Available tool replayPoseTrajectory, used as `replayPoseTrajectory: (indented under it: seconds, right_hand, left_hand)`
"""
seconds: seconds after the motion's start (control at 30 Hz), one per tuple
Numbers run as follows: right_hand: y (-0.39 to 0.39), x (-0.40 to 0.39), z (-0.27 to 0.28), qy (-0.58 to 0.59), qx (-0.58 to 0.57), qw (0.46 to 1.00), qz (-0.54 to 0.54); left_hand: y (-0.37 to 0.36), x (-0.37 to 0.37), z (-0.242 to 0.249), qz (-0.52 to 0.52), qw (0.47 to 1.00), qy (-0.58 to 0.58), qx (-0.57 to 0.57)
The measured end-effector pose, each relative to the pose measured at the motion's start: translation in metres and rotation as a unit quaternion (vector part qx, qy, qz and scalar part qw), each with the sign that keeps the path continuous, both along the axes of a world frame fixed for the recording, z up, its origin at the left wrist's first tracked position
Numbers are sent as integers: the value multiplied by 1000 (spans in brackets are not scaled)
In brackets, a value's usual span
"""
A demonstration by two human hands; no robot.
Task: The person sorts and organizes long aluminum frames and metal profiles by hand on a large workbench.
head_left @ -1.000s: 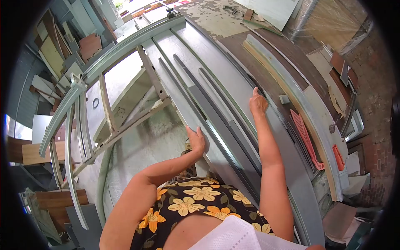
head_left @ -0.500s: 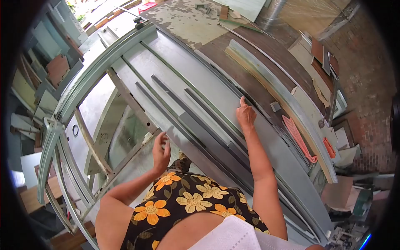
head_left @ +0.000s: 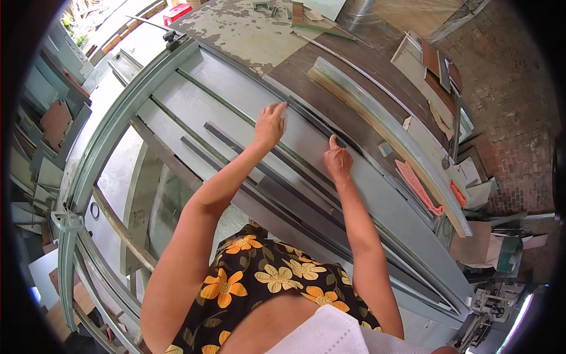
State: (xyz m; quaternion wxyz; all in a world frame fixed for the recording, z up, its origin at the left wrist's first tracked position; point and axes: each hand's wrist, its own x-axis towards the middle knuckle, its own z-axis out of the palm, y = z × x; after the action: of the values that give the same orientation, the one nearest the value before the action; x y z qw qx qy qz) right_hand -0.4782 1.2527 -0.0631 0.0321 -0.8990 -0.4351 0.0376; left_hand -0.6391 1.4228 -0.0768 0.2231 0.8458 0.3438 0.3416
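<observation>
Firstly, the left hand [head_left: 271, 125]: palm down, fingers loosely bent and released, fingertips at the long thin black strip [head_left: 321, 123] along the right edge of the broad grey metal panel [head_left: 236, 97]. Item, the right hand [head_left: 338, 162]: near of the left, forefinger extended at the same strip, the others folded; whether they pinch anything, cannot tell.

Beneath and left of the hands, on the panel: several long dark-grey flat bars [head_left: 277, 192], lying side by side lengthwise. Farther left, a pale grey-green curved metal rail [head_left: 100, 138] and a worn brown metal crossbar [head_left: 165, 150], both bordering the panel.

Right of the strip, on a dark brown board [head_left: 359, 127]: one small grey block [head_left: 385, 148]; one coral-pink ribbed piece [head_left: 414, 182], near the block; one long pale beam with a tan side [head_left: 377, 118]; one slender whitish rod [head_left: 371, 79], right of the beam.

Far left, one red plastic stool [head_left: 177, 13]. Far right, a floor of reddish-brown bricks [head_left: 519, 147]. Near right, a grey metal machine [head_left: 492, 307], beside the panel's near end.
</observation>
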Motion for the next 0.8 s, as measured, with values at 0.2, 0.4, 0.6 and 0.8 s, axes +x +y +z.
replayPoseTrajectory:
  seconds: [0.2, 0.4, 0.6, 0.8]
  right_hand:
    - [23, -14, 0, -4, 14, 1000, 11]
    - [49, -22, -2, 20, 29, 999, 16]
    - [76, -20, 1, 1, 49, 997, 64]
    - [101, -16, 14, -20, 62, 993, 100]
  left_hand:
    - [41, 23, -20, 10, 997, 71, 38]
    - [64, 15, -41, 16, 989, 150, 10]
    - [76, 8, -48, 37, 989, 143, 12]
    - [89, 4, -47, 61, 989, 134, 15]
